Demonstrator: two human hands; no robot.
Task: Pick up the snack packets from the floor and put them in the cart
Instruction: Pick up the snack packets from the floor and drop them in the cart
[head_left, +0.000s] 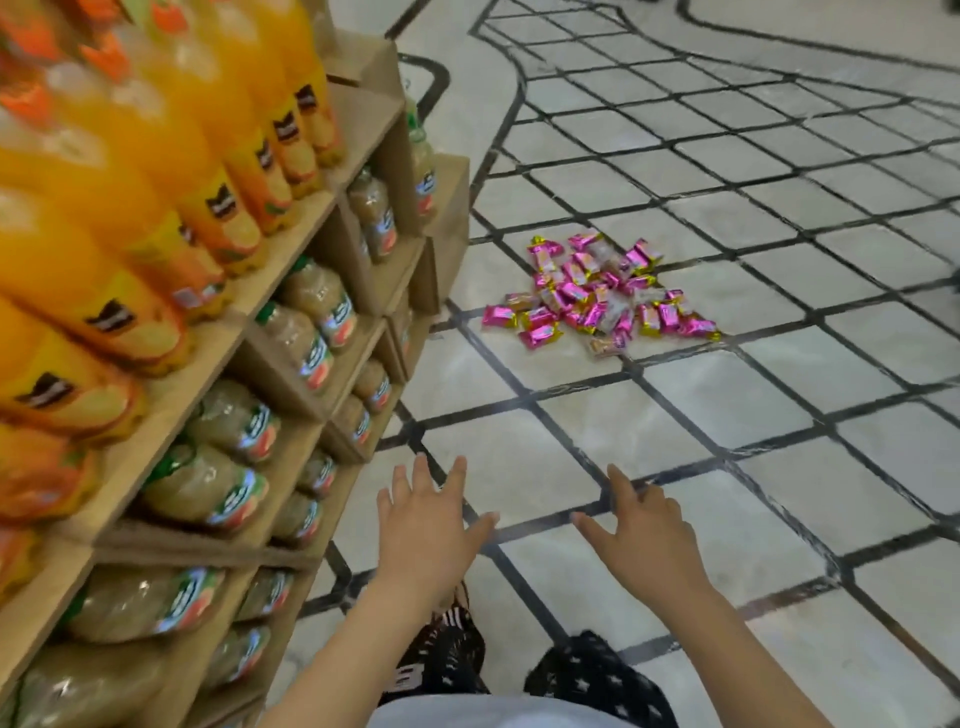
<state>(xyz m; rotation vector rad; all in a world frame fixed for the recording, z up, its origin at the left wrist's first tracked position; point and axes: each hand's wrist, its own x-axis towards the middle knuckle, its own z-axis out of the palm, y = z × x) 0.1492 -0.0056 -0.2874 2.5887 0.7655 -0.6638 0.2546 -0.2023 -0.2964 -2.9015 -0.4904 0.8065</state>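
A pile of several pink and gold snack packets (597, 291) lies on the tiled floor ahead, right of the shelf's corner. My left hand (426, 525) is stretched forward with fingers spread and holds nothing. My right hand (644, 535) reaches out beside it, fingers apart and empty. Both hands hang well short of the packets, above bare floor. No cart shows in the head view.
A cardboard shelf unit (332, 218) fills the left side, stacked with orange juice bottles (171, 156) above and pale juice bottles (311, 332) below. The floor (753, 415) is light marble with dark grid lines. My legs in dark star-print trousers (587, 675) show at the bottom.
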